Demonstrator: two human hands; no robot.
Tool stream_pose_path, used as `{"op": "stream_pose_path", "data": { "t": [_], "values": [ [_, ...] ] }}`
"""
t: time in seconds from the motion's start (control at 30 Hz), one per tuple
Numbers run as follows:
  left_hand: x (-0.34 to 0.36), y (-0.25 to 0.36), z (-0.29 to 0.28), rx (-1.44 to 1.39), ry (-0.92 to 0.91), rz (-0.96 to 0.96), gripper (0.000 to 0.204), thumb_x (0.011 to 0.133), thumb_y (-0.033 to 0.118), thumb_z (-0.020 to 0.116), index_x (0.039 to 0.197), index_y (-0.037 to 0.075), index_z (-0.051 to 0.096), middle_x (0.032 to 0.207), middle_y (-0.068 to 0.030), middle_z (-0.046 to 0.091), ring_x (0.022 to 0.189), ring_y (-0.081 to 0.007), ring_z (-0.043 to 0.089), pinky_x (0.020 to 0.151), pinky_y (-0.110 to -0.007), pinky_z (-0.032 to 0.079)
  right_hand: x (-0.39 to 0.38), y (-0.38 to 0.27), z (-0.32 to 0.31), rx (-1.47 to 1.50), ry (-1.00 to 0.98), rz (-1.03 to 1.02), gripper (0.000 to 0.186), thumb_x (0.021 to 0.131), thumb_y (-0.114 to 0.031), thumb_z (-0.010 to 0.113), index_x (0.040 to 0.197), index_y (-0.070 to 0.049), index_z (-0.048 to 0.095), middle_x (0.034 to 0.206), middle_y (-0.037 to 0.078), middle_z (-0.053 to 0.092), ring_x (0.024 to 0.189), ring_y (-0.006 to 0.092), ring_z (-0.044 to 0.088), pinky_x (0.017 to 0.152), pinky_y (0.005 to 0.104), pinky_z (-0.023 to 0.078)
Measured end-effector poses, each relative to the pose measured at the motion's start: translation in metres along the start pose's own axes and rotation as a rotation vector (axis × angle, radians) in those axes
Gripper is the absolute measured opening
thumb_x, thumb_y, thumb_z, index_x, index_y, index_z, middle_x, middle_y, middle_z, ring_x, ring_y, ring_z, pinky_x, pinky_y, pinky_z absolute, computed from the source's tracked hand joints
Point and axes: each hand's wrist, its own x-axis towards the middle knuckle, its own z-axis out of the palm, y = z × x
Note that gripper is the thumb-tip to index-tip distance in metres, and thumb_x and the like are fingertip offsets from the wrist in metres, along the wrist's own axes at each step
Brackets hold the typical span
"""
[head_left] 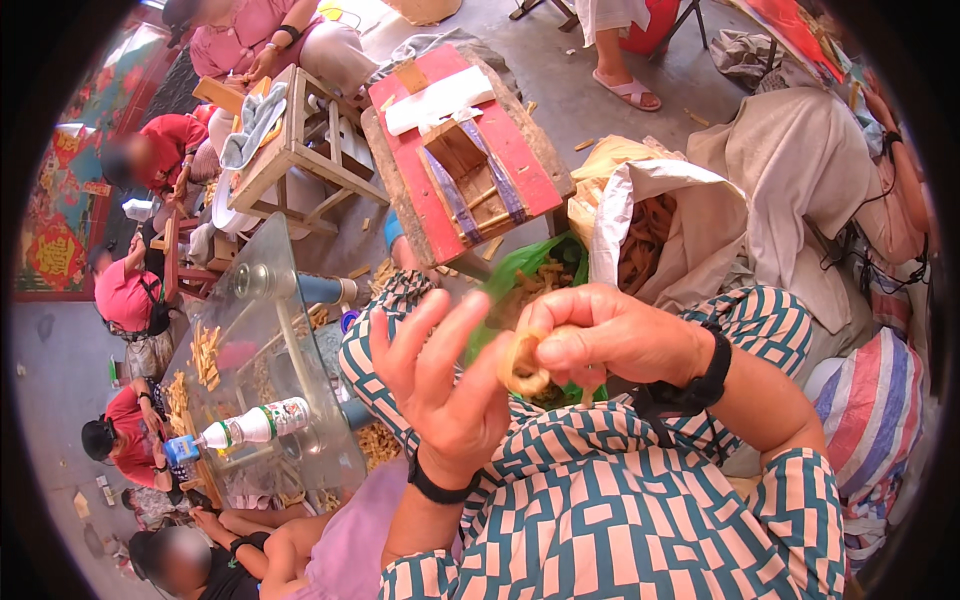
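A curled tan strip [522,368], bent into a loop, is between my two hands above my lap. My right hand [625,335] pinches its upper right side between thumb and fingers. My left hand [435,385] grips the loop's left edge with its innermost fingertips, while the outer fingers are raised, spread and slightly blurred. Beneath the hands sits a green plastic bag [515,270] with tan pieces in it, partly hidden by my hands. Beyond it, an open white sack [690,180] holds many brown strips.
Ahead stands a wooden stool with a red board [430,140] bearing a wooden block and purple bands. To the left, a glass table [300,360] carries a white bottle [255,425] and tan sticks. A striped bag [875,410] lies at right. Several people sit around.
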Motion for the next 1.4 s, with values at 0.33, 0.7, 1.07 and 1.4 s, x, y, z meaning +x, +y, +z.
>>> {"op": "stream_pose_path", "data": {
  "t": [0.33,0.7,1.07,1.4],
  "values": [
    [-0.013,0.003,0.008,0.026,-0.143,0.052,0.02,0.083,0.019,0.078,0.1,0.01,0.072,0.087,-0.0034,0.066,0.074,-0.0236,0.063,0.079,-0.041,0.051,0.002,0.004,0.003,-0.131,0.204,-0.122,0.038,0.095,-0.014,0.07,0.13,-0.004,0.06,0.089,-0.004,0.064,0.065,-0.0015,0.047,0.054,0.0148,0.035],
    [-0.02,-0.02,0.007,-1.339,-0.146,-1.043,0.007,0.089,-0.001,0.067,0.095,0.001,0.064,0.082,-0.0085,0.068,0.057,-0.0081,0.053,0.053,-0.019,0.041,-0.008,-0.001,-0.005,-0.54,0.187,-0.292,0.046,0.098,-0.008,0.065,0.142,-0.001,0.051,0.071,-0.006,0.053,0.062,0.0021,0.048,0.057,0.0219,0.04],
    [-0.048,-0.031,0.018,-1.594,0.129,-1.154,0.003,0.092,-0.001,0.064,0.094,0.0,0.063,0.085,-0.0164,0.071,0.053,-0.0061,0.049,0.048,-0.017,0.039,-0.028,0.016,-0.014,-1.744,0.159,-0.697,0.016,0.079,-0.009,0.071,0.094,-0.007,0.066,0.063,0.002,0.055,0.056,0.019,0.06,0.047,0.0342,0.046],
    [0.011,-0.023,0.005,-0.203,-0.503,-0.046,0.047,0.079,0.017,0.077,0.124,0.005,0.067,0.111,-0.0134,0.07,0.102,-0.0319,0.065,0.097,-0.044,0.048,-0.015,0.011,-0.017,-1.989,0.205,-0.79,0.01,0.078,-0.011,0.064,0.077,-0.009,0.054,0.058,0.0,0.046,0.053,0.0146,0.055,0.045,0.0297,0.044]
  ]
}}
